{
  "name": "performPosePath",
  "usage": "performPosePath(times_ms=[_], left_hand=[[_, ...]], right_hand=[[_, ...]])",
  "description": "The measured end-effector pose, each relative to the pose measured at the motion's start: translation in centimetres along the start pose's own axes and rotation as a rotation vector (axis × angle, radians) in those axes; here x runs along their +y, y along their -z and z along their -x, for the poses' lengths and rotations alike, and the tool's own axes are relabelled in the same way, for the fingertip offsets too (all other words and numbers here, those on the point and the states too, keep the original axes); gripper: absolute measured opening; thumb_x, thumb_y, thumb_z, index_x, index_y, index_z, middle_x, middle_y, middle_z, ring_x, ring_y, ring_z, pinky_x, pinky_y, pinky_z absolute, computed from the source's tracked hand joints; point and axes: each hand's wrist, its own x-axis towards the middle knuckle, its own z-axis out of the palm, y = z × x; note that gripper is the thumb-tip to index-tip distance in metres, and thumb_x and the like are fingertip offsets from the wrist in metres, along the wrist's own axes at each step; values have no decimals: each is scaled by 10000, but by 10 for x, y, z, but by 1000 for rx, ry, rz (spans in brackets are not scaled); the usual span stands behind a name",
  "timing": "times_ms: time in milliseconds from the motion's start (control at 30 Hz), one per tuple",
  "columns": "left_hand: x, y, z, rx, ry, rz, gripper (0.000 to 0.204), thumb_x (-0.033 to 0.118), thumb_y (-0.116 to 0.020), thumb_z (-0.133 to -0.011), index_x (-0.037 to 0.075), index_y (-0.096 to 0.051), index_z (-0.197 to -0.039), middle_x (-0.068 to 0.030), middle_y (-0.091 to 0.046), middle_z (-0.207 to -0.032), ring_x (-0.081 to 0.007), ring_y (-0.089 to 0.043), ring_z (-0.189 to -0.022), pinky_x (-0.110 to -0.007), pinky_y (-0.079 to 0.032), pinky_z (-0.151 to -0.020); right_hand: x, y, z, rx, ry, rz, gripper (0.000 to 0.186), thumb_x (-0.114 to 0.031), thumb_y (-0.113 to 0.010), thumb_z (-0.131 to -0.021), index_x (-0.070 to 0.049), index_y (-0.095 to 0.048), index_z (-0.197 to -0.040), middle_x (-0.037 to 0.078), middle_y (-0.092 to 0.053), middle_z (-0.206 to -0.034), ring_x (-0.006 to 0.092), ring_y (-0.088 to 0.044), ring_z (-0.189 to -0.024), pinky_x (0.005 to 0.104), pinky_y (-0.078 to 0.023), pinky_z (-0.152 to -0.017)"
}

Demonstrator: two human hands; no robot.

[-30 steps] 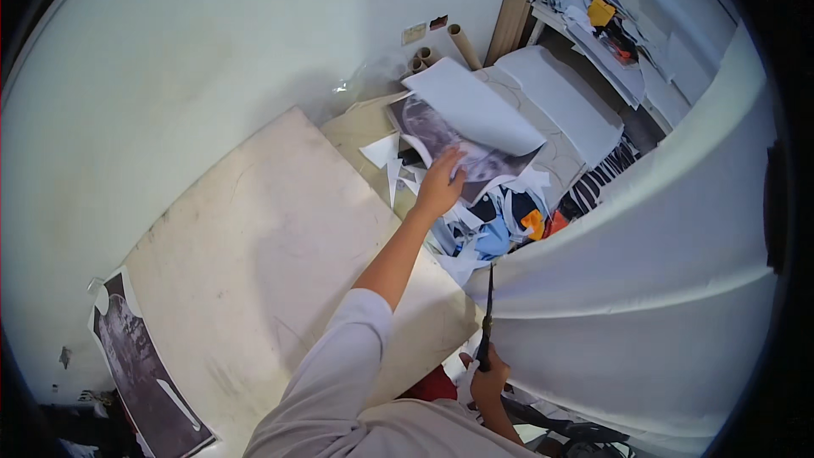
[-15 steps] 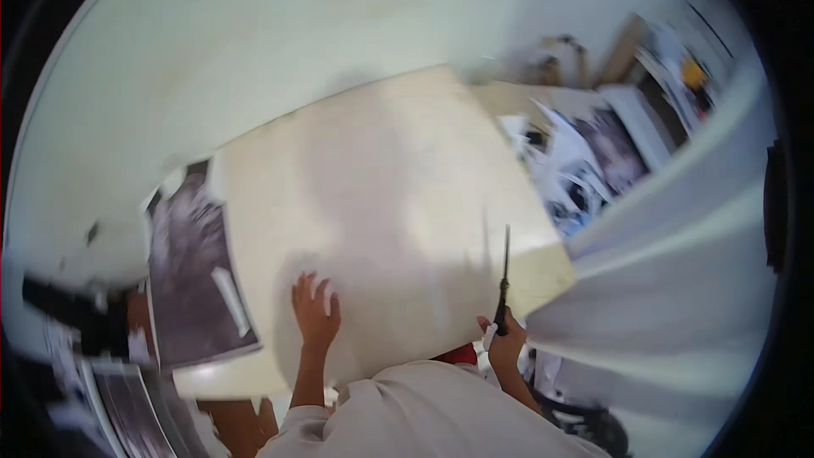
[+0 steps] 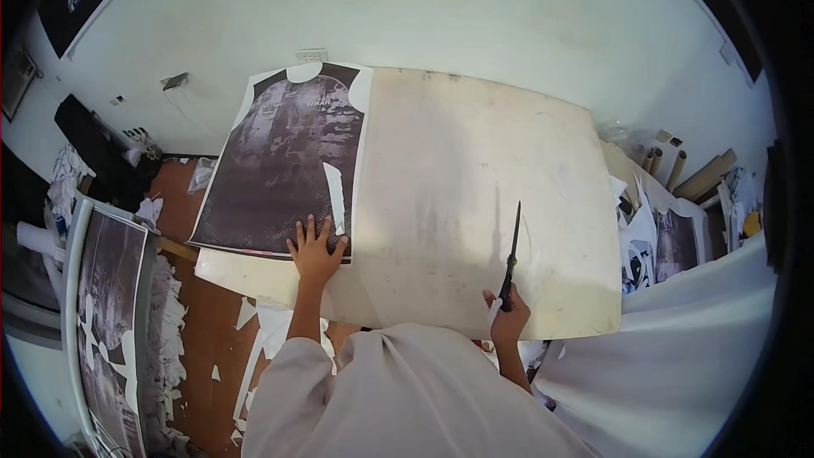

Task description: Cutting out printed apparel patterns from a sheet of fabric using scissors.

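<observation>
a person stands at a pale cutting table (image 3: 475, 195), their left hand (image 3: 315, 253) pressed flat, fingers spread, on the near edge of a dark printed sheet (image 3: 284, 161) shaped like a sleeveless shirt, lying at the table's left end. their right hand (image 3: 509, 315) is closed around the handles of black scissors (image 3: 511, 256), blades together and pointing away over the table.

The person wears a loose, pale beige long-sleeved top whose cloth falls in soft folds over the shoulders and chest. Both sleeves are pushed up, so the forearms are bare down to the wrists. The left hand (image 3: 315, 252) and right hand (image 3: 509, 319) are bare, with no gloves, rings or watch to be seen.
</observation>
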Motion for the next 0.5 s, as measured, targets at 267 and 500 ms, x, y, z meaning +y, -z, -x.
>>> performPosePath(times_ms=[267, 500], left_hand=[[64, -17, 22, -20, -248, -7, 689, 645, -557, -969, 326, -470, -1573, -106, -306, -1701, -406, -193, -1579, -696, -96, -1225], [132, -38, 95, -40, -487, 7, 656, 604, -561, -969, 310, -505, -1553, -121, -347, -1679, -413, -235, -1566, -714, -106, -1206]], right_hand=[[26, 21, 1, 52, -60, 41, 94, 148, -589, -918, 99, -587, -999, -9, -498, -760, 93, -658, -827, 255, -575, -777], [32, 63, -12, -21, -386, -267, 60, 78, -599, -978, 102, -636, -1018, 0, -571, -816, 105, -671, -878, 262, -595, -846]])
